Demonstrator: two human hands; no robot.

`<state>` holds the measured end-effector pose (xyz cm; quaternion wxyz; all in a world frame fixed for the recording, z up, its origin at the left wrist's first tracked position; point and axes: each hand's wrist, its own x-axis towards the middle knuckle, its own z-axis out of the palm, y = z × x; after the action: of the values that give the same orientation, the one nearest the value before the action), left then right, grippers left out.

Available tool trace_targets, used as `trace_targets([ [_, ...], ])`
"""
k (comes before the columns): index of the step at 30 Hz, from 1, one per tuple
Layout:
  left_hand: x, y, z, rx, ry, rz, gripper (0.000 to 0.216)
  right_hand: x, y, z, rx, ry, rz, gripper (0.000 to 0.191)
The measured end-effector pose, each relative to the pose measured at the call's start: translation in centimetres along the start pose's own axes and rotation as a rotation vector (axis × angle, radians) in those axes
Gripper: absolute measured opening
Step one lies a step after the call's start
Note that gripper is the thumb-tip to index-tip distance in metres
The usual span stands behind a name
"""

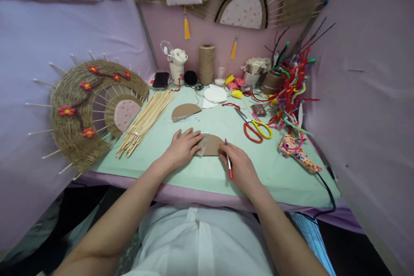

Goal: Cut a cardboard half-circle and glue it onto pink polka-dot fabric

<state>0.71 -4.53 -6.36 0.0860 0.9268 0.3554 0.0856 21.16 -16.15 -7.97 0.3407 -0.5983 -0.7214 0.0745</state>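
The left hand (pixel 183 147) lay palm down, fingers loosely spread, over the left end of a brown cardboard half-disc (pixel 214 145) and a clear plastic measuring tool (pixel 203 141) on top. The right hand (pixel 239 166), fingers curled around a red pen (pixel 229 164), rested at the cardboard's right end. Both lay near the front of a table covered in pale green (pixel 207 177). Beyond were a second half-disc (pixel 185 111), scissors (pixel 254 126) with red and yellow handles and, leftward, a bundle of thin sticks (pixel 147 123). Lilac cloth walls (pixel 362 95) enclosed the table; woven fan-shaped pieces (pixel 241 8) hung on the back one. Along the rear, a white pot (pixel 252 79) held pale crumpled material, a small clear cup (pixel 220 78) had something white inside, and twigs (pixel 282 45) rose from a brown jar (pixel 270 83) beside tangled, colourful fuzzy stems (pixel 293 90).
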Motion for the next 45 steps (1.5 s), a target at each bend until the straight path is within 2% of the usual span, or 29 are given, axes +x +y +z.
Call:
trace_targets([
  [8,-0.9,0.8,0.9,-0.069,0.161,0.025,0.038,0.1,-0.6,-0.2,-0.013,0.032,-0.013,0.021],
  [13,-1.3,0.7,0.9,-0.111,0.24,-0.017,0.039,0.3,-1.0,0.4,-0.031,0.078,-0.014,0.026],
  [15,-1.4,0.5,1.0,-0.132,0.239,-0.015,0.039,0.3,-1.0,0.9,-0.027,0.084,-0.048,0.032],
  [18,-1.3,0.3,1.1,-0.17,0.214,0.013,0.039,0.3,-0.8,1.4,0.002,0.018,-0.074,0.031],
  [28,-1.3,0.1,1.1,-0.191,0.223,0.03,0.04,0.7,-0.4,1.0,0.159,-0.074,-0.015,0.03],
  [45,-1.1,0.3,0.9,-0.21,0.252,0.037,0.037,0.7,-0.5,1.0,0.148,-0.068,0.005,0.029],
])
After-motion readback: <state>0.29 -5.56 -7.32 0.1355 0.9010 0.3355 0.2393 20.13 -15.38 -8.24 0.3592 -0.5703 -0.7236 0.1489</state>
